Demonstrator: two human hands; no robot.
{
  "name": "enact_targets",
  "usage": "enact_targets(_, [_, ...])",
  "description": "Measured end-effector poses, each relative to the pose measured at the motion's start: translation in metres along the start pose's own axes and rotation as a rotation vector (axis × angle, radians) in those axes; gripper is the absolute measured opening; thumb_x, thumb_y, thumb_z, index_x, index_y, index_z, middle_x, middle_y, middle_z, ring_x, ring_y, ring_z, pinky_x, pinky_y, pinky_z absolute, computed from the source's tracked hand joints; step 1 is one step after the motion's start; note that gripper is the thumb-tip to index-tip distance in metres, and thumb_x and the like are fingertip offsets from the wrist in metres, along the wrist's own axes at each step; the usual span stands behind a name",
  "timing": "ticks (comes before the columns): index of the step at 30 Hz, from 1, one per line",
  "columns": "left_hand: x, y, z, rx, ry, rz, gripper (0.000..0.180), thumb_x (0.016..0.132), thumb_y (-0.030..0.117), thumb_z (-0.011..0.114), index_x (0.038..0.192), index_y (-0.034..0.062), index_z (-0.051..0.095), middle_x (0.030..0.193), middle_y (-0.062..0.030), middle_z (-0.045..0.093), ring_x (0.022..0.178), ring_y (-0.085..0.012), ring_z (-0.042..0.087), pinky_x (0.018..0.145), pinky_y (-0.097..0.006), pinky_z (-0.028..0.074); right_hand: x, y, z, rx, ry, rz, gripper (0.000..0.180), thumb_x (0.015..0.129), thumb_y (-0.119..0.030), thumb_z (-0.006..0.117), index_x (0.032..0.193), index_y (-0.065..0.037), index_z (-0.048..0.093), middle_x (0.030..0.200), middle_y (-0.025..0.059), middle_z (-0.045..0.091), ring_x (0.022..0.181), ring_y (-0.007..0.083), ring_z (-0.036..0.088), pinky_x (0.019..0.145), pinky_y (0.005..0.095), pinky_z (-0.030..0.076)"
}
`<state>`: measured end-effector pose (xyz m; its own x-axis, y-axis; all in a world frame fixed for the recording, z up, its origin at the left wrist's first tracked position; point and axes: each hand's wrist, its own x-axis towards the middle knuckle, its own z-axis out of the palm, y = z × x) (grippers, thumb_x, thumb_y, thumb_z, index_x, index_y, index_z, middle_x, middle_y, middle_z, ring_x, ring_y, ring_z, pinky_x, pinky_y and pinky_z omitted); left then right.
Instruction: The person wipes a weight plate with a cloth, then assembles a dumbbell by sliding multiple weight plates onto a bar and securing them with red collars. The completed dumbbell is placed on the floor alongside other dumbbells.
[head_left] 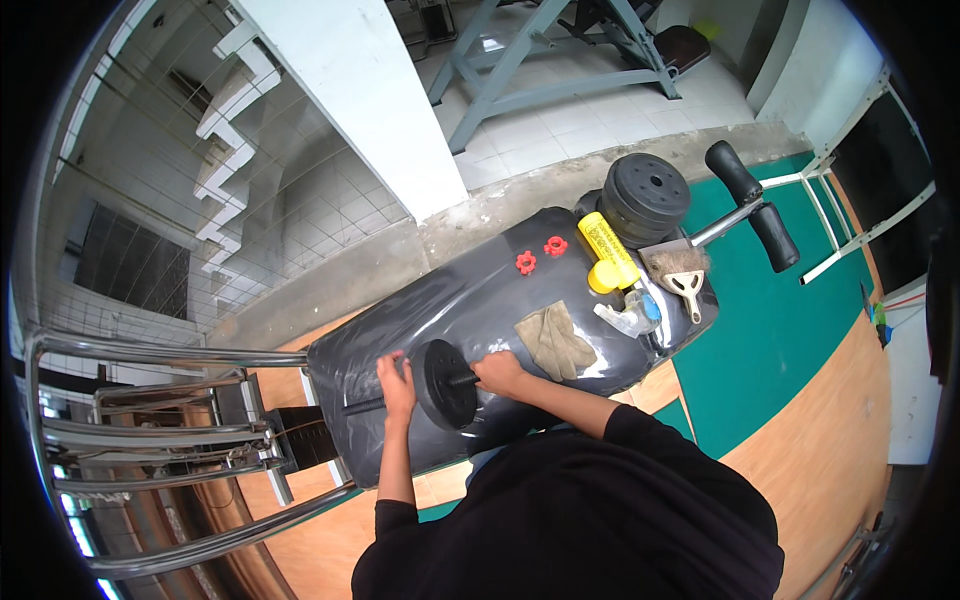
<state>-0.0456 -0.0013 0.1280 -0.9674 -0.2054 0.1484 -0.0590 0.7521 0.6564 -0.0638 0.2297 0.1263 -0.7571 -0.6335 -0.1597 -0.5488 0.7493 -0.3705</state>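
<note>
A dumbbell bar (364, 406) lies across the near left part of a black padded bench (440, 290) wrapped in clear plastic. A round black weight plate (444, 384) stands upright on this bar. My right hand (498, 373) is closed around the bar's threaded end, just right of the plate. Beside the plate's left face is my left hand (396, 383), its fingers spread and raised. Two red star-shaped collar nuts (540, 255) lie farther back on the bench. A crumpled tan cloth glove (557, 340) rests right of my right hand.
Stacked black plates (647, 195), a yellow bottle (608, 250), a white-handled brush (684, 285) and a clear spray bottle (634, 315) crowd the bench's right end. Chrome rails (180, 348) stand at the left. Padded rollers (733, 172) project beyond the right end.
</note>
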Motion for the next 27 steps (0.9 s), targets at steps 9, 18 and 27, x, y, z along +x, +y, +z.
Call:
enact_targets(9, [0.147,0.256,0.058,-0.229,-0.299,0.566,0.015,0.081,0.009,0.064,0.095,0.0026,0.060,0.092,-0.0143,0.058,0.093,-0.0317,0.055,0.086,-0.037,0.042,-0.047,0.072,-0.016,0.218,0.018,0.152,0.029,0.073,-0.033,0.071,0.092,-0.011,0.066,0.075,0.0121,0.067,0.074,0.0303,0.066,0.066,0.0418,0.053])
enact_targets(18, [0.188,0.379,0.221,-0.005,-0.860,0.950,0.036,0.082,0.021,0.067,0.112,0.0056,0.055,0.111,-0.0138,0.052,0.110,-0.0311,0.049,0.095,-0.038,0.039,-0.083,0.099,-0.017,0.335,0.027,0.232,0.030,0.072,-0.032,0.072,0.094,-0.012,0.066,0.074,0.0110,0.067,0.072,0.0289,0.066,0.063,0.0414,0.052])
enact_targets(27, [0.183,0.307,0.132,-0.109,-0.862,0.760,0.033,0.084,0.021,0.066,0.112,0.0058,0.058,0.108,-0.0112,0.055,0.106,-0.0262,0.053,0.092,-0.034,0.041,-0.088,0.102,0.009,0.331,0.215,0.212,0.038,0.069,-0.029,0.074,0.096,-0.009,0.055,0.080,0.0090,0.063,0.078,0.0276,0.064,0.067,0.0405,0.051])
